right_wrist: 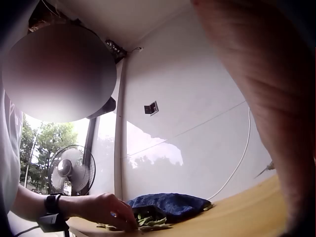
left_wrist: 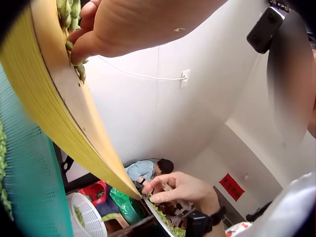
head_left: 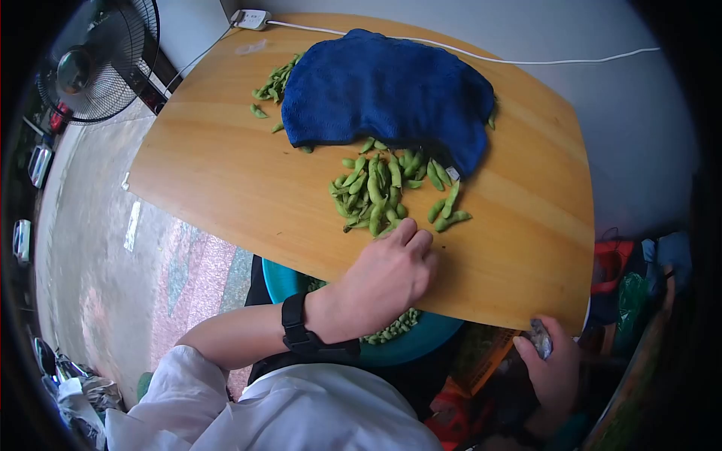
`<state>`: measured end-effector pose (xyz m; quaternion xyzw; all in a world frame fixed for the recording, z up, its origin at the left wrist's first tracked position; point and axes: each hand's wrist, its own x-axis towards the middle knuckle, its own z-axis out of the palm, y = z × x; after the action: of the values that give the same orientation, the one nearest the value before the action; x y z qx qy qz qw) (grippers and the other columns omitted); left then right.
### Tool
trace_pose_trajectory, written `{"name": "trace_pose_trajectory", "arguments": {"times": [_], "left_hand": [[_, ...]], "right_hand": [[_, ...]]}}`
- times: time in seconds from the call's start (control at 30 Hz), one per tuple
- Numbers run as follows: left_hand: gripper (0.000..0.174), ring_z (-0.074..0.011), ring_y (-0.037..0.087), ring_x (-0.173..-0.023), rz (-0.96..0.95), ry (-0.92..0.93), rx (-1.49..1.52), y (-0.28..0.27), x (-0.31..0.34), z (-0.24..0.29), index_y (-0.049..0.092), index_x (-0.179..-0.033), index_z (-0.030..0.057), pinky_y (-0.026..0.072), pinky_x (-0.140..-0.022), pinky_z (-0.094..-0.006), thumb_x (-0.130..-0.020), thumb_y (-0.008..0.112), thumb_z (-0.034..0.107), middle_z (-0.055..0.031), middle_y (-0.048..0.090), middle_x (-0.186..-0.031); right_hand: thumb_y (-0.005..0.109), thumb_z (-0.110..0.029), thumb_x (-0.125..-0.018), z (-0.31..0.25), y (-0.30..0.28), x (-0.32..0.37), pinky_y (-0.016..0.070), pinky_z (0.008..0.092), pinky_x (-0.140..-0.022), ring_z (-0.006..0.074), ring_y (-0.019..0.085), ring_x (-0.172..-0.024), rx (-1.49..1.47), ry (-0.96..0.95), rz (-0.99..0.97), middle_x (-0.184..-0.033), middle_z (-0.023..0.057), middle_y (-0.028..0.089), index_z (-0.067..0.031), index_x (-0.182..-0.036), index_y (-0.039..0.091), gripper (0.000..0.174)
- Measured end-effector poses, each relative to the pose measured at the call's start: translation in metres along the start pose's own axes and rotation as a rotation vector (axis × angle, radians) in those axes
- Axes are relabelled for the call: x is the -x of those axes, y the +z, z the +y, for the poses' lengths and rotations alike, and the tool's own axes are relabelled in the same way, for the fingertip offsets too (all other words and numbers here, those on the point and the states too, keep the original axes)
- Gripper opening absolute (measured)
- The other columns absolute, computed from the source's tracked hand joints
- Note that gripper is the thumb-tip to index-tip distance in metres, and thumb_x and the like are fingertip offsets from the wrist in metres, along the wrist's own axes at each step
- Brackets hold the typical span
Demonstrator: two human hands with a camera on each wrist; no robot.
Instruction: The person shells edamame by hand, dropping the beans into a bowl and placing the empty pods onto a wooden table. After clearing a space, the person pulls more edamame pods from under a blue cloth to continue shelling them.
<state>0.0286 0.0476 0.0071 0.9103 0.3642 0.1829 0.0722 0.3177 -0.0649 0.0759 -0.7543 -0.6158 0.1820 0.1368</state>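
Note:
A heap of green soybean pods [head_left: 374, 188] lies on the wooden table [head_left: 226, 173], in front of a blue towel [head_left: 391, 86]. My left hand [head_left: 383, 274] reaches over the front edge with curled fingers at the heap's near side. In the left wrist view its thumb and fingers pinch a pod [left_wrist: 69, 45]. At the table's right front corner my right hand [head_left: 555, 368] holds a small shiny grey thing [head_left: 539, 338] between thumb and fingers; I cannot tell its kind. Under the front edge, a teal basin [head_left: 429, 338] contains loose green beans [head_left: 395, 328].
More pods [head_left: 278, 79] lie left of the towel. A power strip [head_left: 250, 19] with a white cable [head_left: 481, 56] sits along the back edge. A fan [head_left: 98, 60] stands at the far left. An orange bag [head_left: 489, 361] is below the right front edge.

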Motion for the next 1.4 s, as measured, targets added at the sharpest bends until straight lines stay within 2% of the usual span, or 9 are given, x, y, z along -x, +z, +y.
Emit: {"name": "trace_pose_trajectory", "arguments": {"times": [0.17,0.23,0.27,0.33,0.63,0.8,0.9,1.17,1.4], "left_hand": [[0.030,-0.0304,0.058,-0.089,0.141,-0.096,0.381,0.010,0.019,-0.002,0.069,-0.106,0.0017,0.0523,-0.077,-0.0401,-0.077,0.076,0.001,-0.0107,0.061,-0.097],[0.030,-0.0304,0.059,-0.088,0.195,-0.104,0.378,0.016,0.022,0.000,0.071,-0.106,0.0029,0.0528,-0.076,-0.0405,-0.076,0.079,0.002,-0.0105,0.062,-0.096],[0.030,-0.0304,0.060,-0.087,0.254,-0.117,0.375,0.018,0.023,0.000,0.073,-0.105,0.0041,0.0532,-0.074,-0.0408,-0.076,0.082,0.002,-0.0102,0.063,-0.096],[0.030,-0.0306,0.061,-0.087,0.262,-0.154,0.381,0.017,0.023,0.003,0.073,-0.103,0.0043,0.0537,-0.074,-0.0405,-0.075,0.082,0.002,-0.0102,0.063,-0.097],[0.029,-0.0309,0.062,-0.089,0.272,-0.184,0.456,0.019,0.023,0.000,0.073,-0.102,0.0034,0.0542,-0.075,-0.0404,-0.075,0.083,0.003,-0.0103,0.064,-0.100],[0.029,-0.0306,0.062,-0.089,0.254,-0.192,0.453,0.018,0.024,0.001,0.073,-0.103,0.0028,0.0540,-0.075,-0.0401,-0.076,0.083,0.003,-0.0101,0.063,-0.101],[0.023,-0.0332,0.059,-0.096,0.222,-0.182,0.467,0.018,0.025,0.001,0.067,-0.102,-0.0015,0.0532,-0.079,-0.0419,-0.079,0.071,0.001,-0.0127,0.059,-0.101],[0.030,-0.0342,0.059,-0.097,0.222,-0.136,0.485,0.023,0.030,0.000,0.064,-0.101,0.0006,0.0527,-0.081,-0.0419,-0.071,0.068,-0.003,-0.0129,0.058,-0.103],[0.031,-0.0344,0.059,-0.096,0.269,-0.140,0.512,0.026,0.033,0.000,0.064,-0.101,0.0002,0.0522,-0.081,-0.0421,-0.071,0.070,-0.002,-0.0134,0.058,-0.103]], "right_hand": [[0.070,-0.009,-0.094,-0.060,0.039,-0.039,0.0538,0.0395,-0.078,0.0359,0.069,-0.086,-0.298,-0.196,-0.174,-0.095,0.0180,0.069,-0.0002,-0.119,0.070,0.027],[0.072,-0.010,-0.094,-0.069,0.059,-0.053,0.0545,0.0372,-0.075,0.0303,0.070,-0.081,-0.324,-0.285,-0.124,-0.093,0.0165,0.070,0.0011,-0.113,0.070,0.022],[0.073,-0.011,-0.094,-0.076,0.064,-0.059,0.0548,0.0360,-0.073,0.0266,0.070,-0.078,-0.418,-0.166,-0.179,-0.091,0.0155,0.071,0.0015,-0.108,0.069,0.019],[0.077,-0.014,-0.094,-0.076,0.077,-0.067,0.0550,0.0335,-0.066,0.0185,0.069,-0.070,-0.521,-0.086,-0.220,-0.083,0.0129,0.072,0.0017,-0.096,0.068,0.019],[0.079,-0.010,-0.090,-0.077,0.081,-0.077,0.0539,0.0296,-0.064,0.0120,0.066,-0.068,-0.536,-0.059,-0.276,-0.078,0.0089,0.072,0.0020,-0.097,0.069,0.017],[0.080,-0.011,-0.089,-0.079,0.078,-0.078,0.0533,0.0292,-0.063,0.0124,0.065,-0.066,-0.494,-0.051,-0.298,-0.076,0.0087,0.071,0.0020,-0.095,0.069,0.018],[0.080,-0.011,-0.089,-0.078,0.080,-0.081,0.0530,0.0296,-0.062,0.0130,0.065,-0.065,-0.494,-0.051,-0.309,-0.074,0.0092,0.071,0.0018,-0.093,0.069,0.017],[0.082,-0.011,-0.085,-0.086,0.077,-0.092,0.0525,0.0320,-0.060,0.0155,0.066,-0.061,-0.431,-0.020,-0.383,-0.073,0.0127,0.072,0.0015,-0.088,0.070,0.018],[0.082,-0.008,-0.086,-0.071,0.077,-0.093,0.0512,0.0263,-0.059,0.0077,0.063,-0.064,-0.615,0.023,-0.457,-0.073,0.0052,0.071,0.0019,-0.086,0.070,0.016]]}}
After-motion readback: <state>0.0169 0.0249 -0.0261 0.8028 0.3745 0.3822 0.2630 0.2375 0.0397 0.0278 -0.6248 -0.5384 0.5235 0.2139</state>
